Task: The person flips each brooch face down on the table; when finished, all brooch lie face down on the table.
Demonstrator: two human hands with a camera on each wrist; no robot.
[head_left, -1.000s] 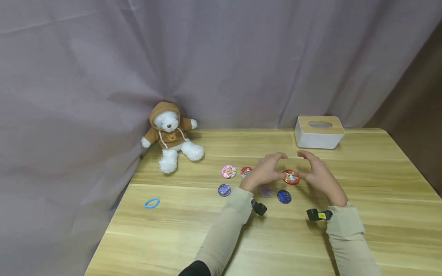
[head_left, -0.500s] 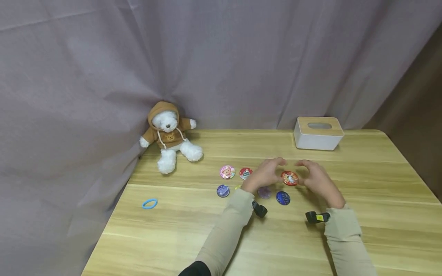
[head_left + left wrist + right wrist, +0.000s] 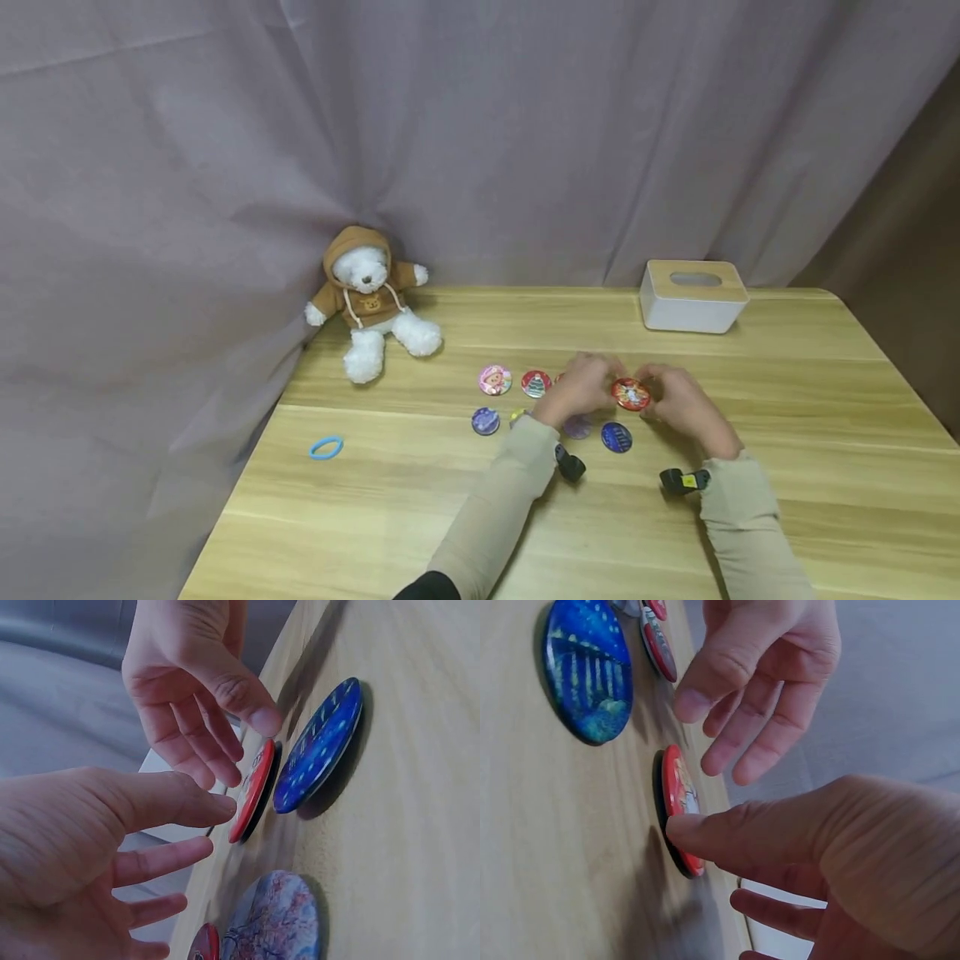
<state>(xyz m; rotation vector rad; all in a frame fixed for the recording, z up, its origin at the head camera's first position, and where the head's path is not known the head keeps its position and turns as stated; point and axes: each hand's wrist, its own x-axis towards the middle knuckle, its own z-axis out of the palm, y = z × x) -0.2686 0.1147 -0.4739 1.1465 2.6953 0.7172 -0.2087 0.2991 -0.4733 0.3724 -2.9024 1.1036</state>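
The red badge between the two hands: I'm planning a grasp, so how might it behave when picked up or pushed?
The red badge is probably stiff, judging by its even, rounded outline. Its glossy look suggests it may be slippery. Its low, thin disc shape makes sliding likelier than tipping if pushed.

the red badge (image 3: 631, 394) is round and glossy, with a printed picture; it is face up, between the left hand (image 3: 582, 388) and the right hand (image 3: 684, 404).

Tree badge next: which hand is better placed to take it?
Probably the left hand: in the head view it is nearer the tree badge. The right hand is beyond the orange-red badge and would likely have to reach past the left.
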